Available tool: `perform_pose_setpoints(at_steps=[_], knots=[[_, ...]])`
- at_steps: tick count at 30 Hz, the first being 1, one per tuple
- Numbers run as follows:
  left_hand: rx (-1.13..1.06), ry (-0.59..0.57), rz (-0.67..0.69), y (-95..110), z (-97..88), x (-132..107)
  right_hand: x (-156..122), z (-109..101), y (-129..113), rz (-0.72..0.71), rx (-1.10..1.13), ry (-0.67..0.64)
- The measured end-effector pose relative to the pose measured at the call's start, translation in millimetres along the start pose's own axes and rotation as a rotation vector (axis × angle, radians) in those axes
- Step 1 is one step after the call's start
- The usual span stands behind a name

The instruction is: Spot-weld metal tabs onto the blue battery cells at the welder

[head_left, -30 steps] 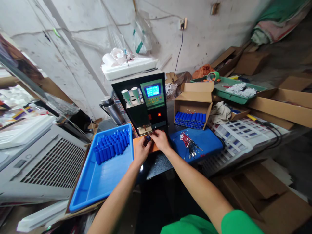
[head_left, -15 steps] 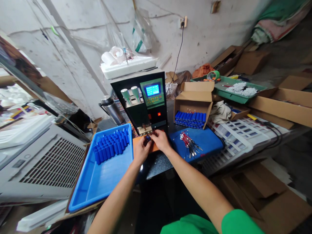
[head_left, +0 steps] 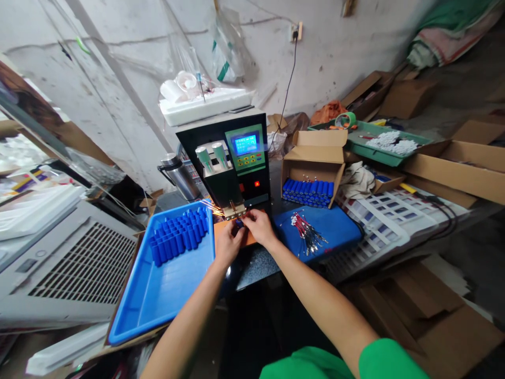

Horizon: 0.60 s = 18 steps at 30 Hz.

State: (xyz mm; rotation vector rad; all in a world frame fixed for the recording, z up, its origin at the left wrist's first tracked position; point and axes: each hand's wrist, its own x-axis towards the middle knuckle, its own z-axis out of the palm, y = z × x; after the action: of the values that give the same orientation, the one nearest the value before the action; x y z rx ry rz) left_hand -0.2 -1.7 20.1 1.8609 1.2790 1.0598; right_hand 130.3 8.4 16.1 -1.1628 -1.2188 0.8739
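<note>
My left hand point(head_left: 226, 243) and my right hand point(head_left: 258, 227) are pinched together on a small blue battery cell point(head_left: 239, 223) held under the metal tips of a black spot welder point(head_left: 232, 168). Sparks point(head_left: 211, 207) fly to the left of the tips. The cell rests over an orange pad point(head_left: 221, 227). A blue tray point(head_left: 165, 284) with several finished blue cells point(head_left: 177, 236) lies to the left. On the blue mat point(head_left: 335, 229) to the right lies a bundle of red wires point(head_left: 305, 231).
An open cardboard box point(head_left: 315, 158) with several blue cells point(head_left: 307, 192) stands behind the mat. A steel kettle point(head_left: 177, 176) is left of the welder. A green tray point(head_left: 374, 145), cardboard boxes and white plastic grids fill the right side. A grey vented unit point(head_left: 71, 263) sits at left.
Sparks now fly from the welder tips; none showed earlier. Both hands stay pinched on the cell in the same place. The view has shifted slightly.
</note>
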Motion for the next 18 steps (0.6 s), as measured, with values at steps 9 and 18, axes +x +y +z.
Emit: perform_pose_setpoints(at_steps=[9, 18], knots=[[-0.003, -0.012, -0.006, 2.8, 0.7, 0.7, -9.9, -16.3, 3.1, -0.014, -0.039, -0.035], [-0.028, 0.006, 0.006, 3.0, 0.0, 1.0, -5.6, -17.8, 8.0, -0.017, -0.128, -0.101]])
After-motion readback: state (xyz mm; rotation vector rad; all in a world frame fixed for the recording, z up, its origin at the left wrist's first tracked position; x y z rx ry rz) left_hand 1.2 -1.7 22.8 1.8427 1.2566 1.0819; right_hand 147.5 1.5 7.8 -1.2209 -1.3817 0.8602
